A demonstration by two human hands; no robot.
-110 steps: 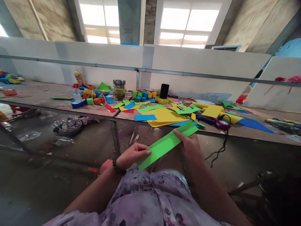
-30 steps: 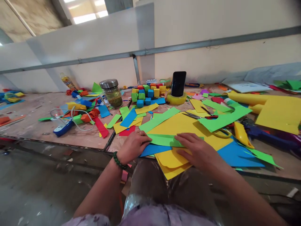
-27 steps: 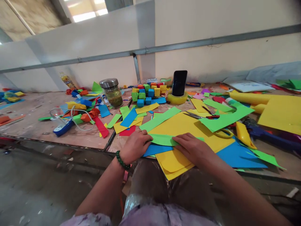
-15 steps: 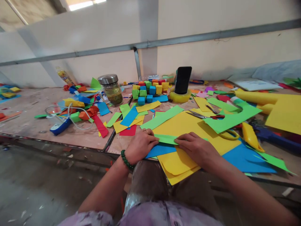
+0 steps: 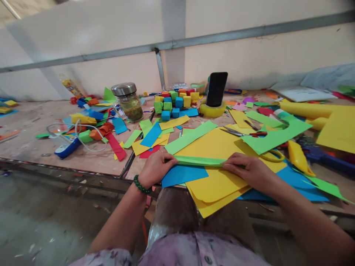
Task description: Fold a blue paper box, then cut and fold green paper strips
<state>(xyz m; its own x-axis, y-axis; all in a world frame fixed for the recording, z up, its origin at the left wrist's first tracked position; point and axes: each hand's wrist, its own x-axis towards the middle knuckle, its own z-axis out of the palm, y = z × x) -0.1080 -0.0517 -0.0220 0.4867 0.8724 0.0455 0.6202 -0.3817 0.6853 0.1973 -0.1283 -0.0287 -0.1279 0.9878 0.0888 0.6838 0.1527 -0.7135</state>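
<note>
Head view: my left hand (image 5: pixel 155 167) and right hand (image 5: pixel 249 170) each pinch an end of the green strip (image 5: pixel 199 161), over yellow sheets (image 5: pixel 216 186). Lengthwise fold looks made but not fully flat; pressing seems left. Small cubes (image 5: pixel 167 106) behind look finished.

From afar I could not see the ends of the green strip (image 5: pixel 199 162), because the left hand (image 5: pixel 156 167) and the right hand (image 5: pixel 246 169) covered them. A green sheet (image 5: pixel 277 138) hid part of the yellow scissors handle (image 5: pixel 273 160). By the far edge of the table (image 5: pixel 26 148), the label on the bottle (image 5: pixel 69 85) and the marks on the white sheet (image 5: pixel 302 92) looked too fuzzy to read. At the right, my view cut off the yellow paper (image 5: pixel 338 129) and the blue tool (image 5: pixel 327 157).
</note>
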